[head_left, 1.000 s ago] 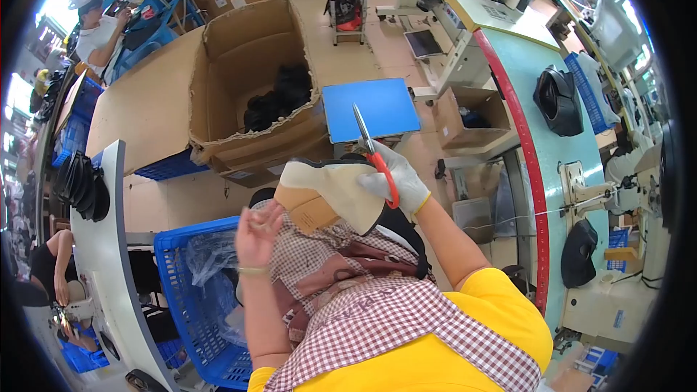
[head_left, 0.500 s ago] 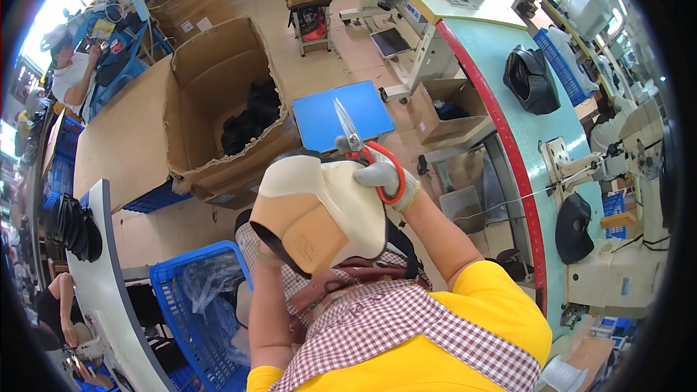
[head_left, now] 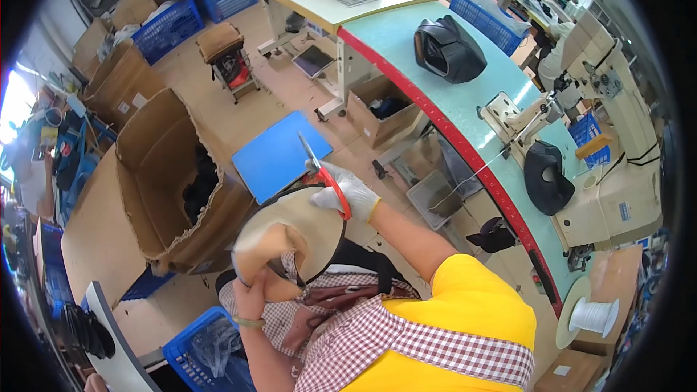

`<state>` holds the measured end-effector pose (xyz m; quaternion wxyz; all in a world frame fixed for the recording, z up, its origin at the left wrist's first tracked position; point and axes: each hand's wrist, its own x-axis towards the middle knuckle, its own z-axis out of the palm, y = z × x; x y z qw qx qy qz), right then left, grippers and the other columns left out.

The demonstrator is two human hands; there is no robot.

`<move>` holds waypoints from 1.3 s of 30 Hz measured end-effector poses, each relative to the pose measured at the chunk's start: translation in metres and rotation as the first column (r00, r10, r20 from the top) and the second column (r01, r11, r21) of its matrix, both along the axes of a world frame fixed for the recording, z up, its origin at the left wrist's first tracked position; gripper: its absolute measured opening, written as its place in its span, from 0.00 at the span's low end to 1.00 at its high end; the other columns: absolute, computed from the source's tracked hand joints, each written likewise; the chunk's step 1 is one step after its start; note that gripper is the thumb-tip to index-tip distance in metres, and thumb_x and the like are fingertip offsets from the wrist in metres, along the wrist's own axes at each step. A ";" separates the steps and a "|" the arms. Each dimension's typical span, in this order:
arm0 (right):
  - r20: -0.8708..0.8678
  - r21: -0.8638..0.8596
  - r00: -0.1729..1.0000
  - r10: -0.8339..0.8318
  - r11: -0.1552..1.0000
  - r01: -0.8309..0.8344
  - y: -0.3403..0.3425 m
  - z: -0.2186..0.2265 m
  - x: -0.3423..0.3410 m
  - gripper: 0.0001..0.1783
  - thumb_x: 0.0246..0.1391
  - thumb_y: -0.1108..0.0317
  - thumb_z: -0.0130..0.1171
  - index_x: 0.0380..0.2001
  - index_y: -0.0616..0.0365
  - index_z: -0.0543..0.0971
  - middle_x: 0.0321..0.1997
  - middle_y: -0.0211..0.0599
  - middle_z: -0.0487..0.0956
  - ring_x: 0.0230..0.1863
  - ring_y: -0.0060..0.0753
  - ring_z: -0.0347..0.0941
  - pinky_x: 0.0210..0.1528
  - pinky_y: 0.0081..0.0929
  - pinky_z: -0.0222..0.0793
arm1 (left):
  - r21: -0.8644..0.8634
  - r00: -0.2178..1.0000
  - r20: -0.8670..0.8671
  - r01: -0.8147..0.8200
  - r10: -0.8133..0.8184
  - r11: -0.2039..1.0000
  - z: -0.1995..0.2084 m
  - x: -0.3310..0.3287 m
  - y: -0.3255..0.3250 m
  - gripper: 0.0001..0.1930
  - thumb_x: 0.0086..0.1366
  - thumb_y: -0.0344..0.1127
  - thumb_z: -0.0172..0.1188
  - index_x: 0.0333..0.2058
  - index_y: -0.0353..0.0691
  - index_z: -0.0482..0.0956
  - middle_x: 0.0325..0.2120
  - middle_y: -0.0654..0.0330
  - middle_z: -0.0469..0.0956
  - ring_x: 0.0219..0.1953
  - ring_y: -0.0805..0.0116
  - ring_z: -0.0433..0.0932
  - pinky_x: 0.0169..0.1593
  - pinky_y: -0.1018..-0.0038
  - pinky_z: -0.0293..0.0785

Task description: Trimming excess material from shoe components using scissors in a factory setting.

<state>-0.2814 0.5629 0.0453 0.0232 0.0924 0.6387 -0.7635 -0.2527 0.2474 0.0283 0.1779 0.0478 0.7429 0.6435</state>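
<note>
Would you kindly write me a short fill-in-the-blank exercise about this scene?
1. Holding the scissors, the right hand wears a ____.
2. The left hand has a band around its ____.
3. The green table has a ____ strip along its edge.
4. The large spool carries ____ thread.

Missing words: glove; wrist; red; white.

L hand part-hid by beige pc, crate cut off

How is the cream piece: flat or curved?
Curved: the cream piece bows between the left hand and gloved right hand, its tan patch bulging rather than lying flat.
</note>
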 end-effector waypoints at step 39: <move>-0.537 0.673 0.843 0.031 -0.587 0.450 0.273 0.073 -0.047 0.25 0.51 0.67 0.53 0.54 0.41 0.68 0.23 0.32 0.73 0.25 0.34 0.74 0.24 0.35 0.69 | -0.089 0.924 -0.379 0.025 -0.057 0.996 0.032 -0.032 0.081 0.05 0.59 0.22 0.55 0.35 0.31 0.73 0.28 0.61 0.73 0.30 0.74 0.73 0.34 0.78 0.72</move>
